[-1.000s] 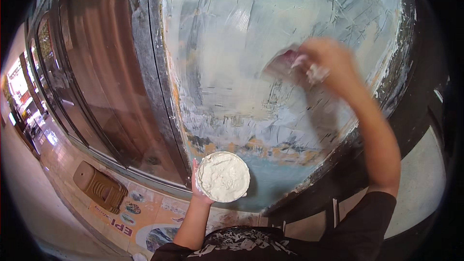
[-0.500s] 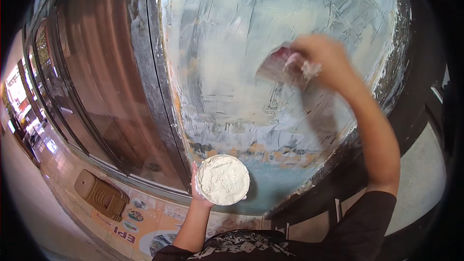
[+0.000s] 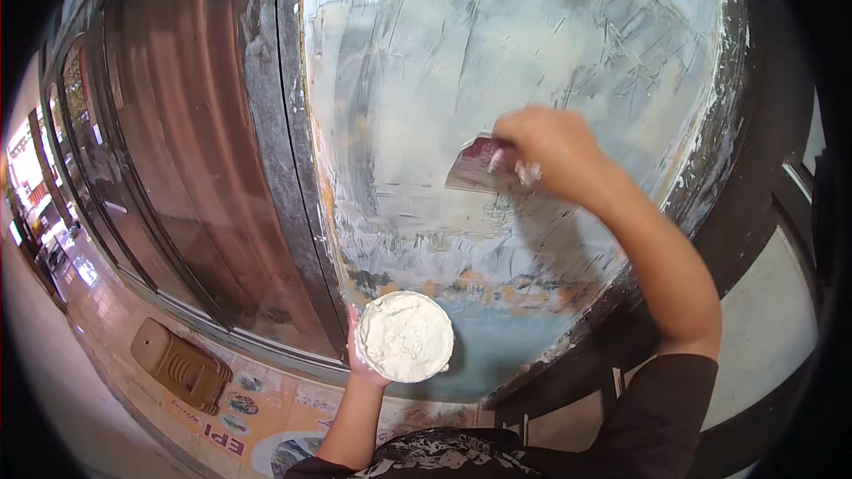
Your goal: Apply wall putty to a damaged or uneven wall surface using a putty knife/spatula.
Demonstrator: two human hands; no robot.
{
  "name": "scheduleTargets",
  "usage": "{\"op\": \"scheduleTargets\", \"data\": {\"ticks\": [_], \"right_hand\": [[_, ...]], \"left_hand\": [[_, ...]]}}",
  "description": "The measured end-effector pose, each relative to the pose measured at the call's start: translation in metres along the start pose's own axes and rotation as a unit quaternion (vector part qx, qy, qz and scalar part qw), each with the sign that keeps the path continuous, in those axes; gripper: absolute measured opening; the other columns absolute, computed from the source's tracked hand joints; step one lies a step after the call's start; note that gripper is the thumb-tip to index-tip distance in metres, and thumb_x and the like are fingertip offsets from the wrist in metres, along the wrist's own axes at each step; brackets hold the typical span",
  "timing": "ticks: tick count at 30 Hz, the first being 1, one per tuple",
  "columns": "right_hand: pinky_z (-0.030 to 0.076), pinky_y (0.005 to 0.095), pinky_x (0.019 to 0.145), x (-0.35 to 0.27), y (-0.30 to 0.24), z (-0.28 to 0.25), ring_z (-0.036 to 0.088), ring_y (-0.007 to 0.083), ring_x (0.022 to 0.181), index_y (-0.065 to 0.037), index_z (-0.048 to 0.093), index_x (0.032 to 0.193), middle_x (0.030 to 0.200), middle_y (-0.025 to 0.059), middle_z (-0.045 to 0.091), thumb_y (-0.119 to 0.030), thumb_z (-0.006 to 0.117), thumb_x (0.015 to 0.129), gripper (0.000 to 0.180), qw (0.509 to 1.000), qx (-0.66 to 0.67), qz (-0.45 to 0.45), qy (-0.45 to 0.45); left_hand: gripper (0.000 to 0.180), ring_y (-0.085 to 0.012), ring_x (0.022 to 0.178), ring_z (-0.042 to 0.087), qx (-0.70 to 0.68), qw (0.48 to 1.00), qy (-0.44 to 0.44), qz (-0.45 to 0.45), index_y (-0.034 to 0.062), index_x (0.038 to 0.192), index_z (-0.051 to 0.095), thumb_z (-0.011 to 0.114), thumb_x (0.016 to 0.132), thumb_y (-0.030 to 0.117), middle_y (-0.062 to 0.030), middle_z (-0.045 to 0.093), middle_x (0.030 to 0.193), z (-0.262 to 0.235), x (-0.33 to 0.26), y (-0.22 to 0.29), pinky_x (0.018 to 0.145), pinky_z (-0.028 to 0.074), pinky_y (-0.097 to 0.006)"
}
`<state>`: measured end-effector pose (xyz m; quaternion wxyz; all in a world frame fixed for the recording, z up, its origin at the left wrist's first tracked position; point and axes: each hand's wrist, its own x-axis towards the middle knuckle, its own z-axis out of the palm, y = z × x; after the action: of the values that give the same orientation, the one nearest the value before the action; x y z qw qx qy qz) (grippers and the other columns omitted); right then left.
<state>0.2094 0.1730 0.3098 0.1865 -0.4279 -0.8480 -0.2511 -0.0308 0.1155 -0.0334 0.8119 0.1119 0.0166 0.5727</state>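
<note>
In my right hand (image 3: 555,146) is a flat scraper (image 3: 477,167), gripped at its upper edge with the blade angled down to the left, at the wall. White paste clings to the fingers and tool on that side. The wall (image 3: 417,106) is covered in streaky pale grey and white filler, with orange and blue-green patches lower down. My left hand (image 3: 362,364) supports a round tub (image 3: 405,337) of thick off-white paste from its left side and below; most of its fingers are hidden behind the tub.
A dark frame post (image 3: 280,115) and brown-tinted glass panels (image 3: 177,142) stand left of the wall. At lower left, a brown plastic stool (image 3: 180,364) is by a printed banner (image 3: 284,412) on the tiled floor. Dark framing (image 3: 701,213) borders the wall's right side.
My right hand and the scraper have moved down and a little to the left over the wall. The left hand with the tub has shifted only slightly.
</note>
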Motion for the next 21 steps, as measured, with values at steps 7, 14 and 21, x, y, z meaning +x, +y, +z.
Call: {"op": "scheduleTargets", "data": {"ticks": [7,14,21], "right_hand": [[0.050,0.0245,0.071,0.016,0.151,-0.152,0.062,0.0085,0.076,0.002,0.067,0.105,0.084,0.0039,0.068,-0.020,0.064,0.095,0.024,0.952,0.116,0.085,0.269],[0.051,0.0435,0.074,0.013,-0.002,-0.034,0.065,0.0354,0.083,-0.007,0.067,0.097,0.088,0.0145,0.069,-0.026,0.071,0.083,0.024,0.991,0.110,-0.025,0.071],[0.051,0.0315,0.069,0.064,0.076,-0.113,0.066,0.0216,0.073,-0.002,0.067,0.099,0.083,0.0109,0.070,-0.020,0.066,0.090,0.021,0.981,0.046,0.040,0.183]], "left_hand": [[0.085,-0.0418,0.128,0.049,-0.017,1.000,0.000,0.001,0.0023,0.141,0.046,0.033,0.092,0.071,-0.0212,0.049,0.142,0.001,-0.002,0.008,0.108,0.038,-0.056],[0.086,-0.0414,0.130,0.047,-0.015,1.000,-0.020,0.017,0.0053,0.144,0.044,0.030,0.092,0.073,-0.0192,0.046,0.146,0.000,-0.009,0.016,0.109,0.036,-0.057],[0.087,-0.0411,0.130,0.048,0.006,1.000,-0.012,-0.007,0.0028,0.143,0.043,0.028,0.093,0.072,-0.0203,0.047,0.144,0.010,-0.005,0.012,0.109,0.037,-0.055]]}}
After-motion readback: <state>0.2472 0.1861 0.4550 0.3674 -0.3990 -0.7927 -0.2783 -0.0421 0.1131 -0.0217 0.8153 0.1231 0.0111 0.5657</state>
